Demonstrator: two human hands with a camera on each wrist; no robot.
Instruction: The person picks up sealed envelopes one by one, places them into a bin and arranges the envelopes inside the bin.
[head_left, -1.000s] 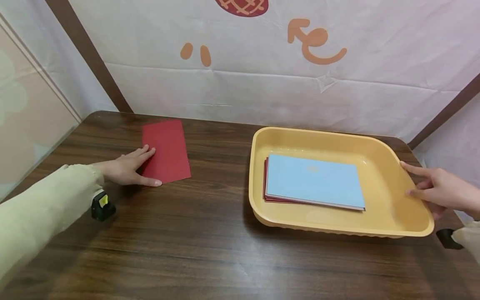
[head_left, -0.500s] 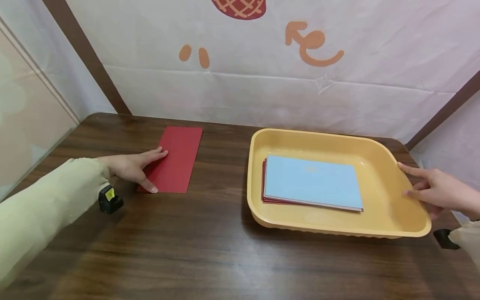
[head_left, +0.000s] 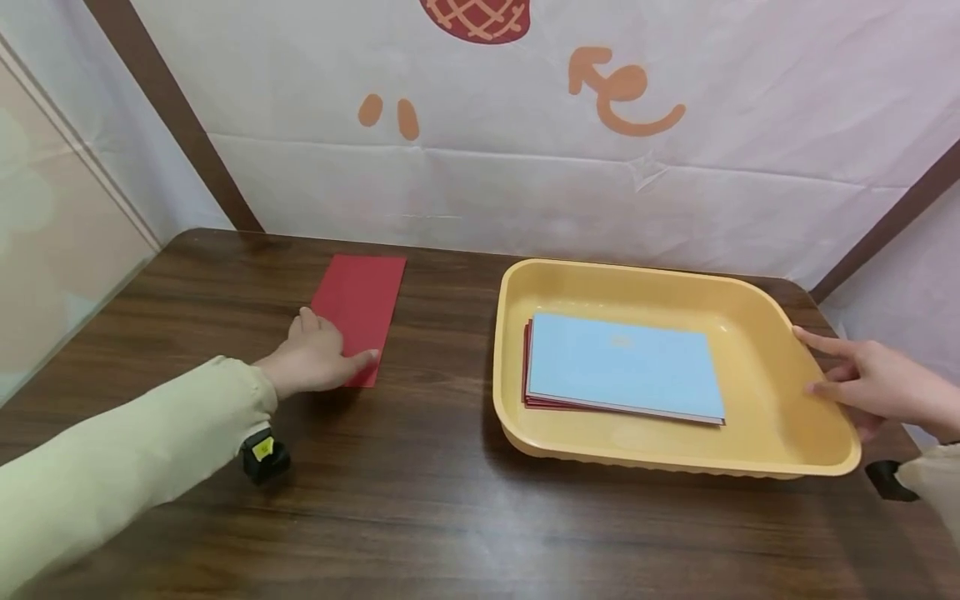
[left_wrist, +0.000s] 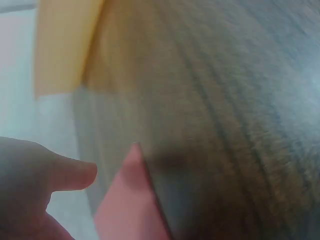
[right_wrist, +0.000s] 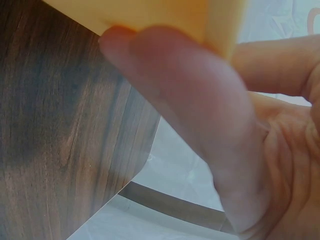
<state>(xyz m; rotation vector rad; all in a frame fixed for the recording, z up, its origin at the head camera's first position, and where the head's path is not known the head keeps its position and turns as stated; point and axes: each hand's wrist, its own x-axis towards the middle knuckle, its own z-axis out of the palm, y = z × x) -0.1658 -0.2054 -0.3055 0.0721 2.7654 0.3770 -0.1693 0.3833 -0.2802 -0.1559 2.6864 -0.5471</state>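
Observation:
A flat red card (head_left: 363, 292) lies on the table at the left. My left hand (head_left: 309, 357) is over its near left part, thumb toward the card's right edge. In the left wrist view the thumb (left_wrist: 65, 172) is apart from the red card (left_wrist: 132, 200), whose corner points upward. At the right stands a yellow plastic tray (head_left: 768, 400) with a stack of cards inside, a light blue card (head_left: 622, 362) on top and red ones beneath. My right hand (head_left: 881, 379) grips the tray's right rim, thumb inside and fingers outside; the right wrist view shows a finger (right_wrist: 185, 85) against the tray's wall.
The dark wood table (head_left: 420, 492) meets a printed white cloth backdrop (head_left: 480, 192) along its far edge. Bare tabletop lies between the red card and the tray. A black wrist device (head_left: 264, 457) hangs under the left sleeve.
The red card was slid right and turned straighter under my left hand, then stayed put. The left hand has since lifted and shifted right, fingers less spread. The right hand stays on the tray.

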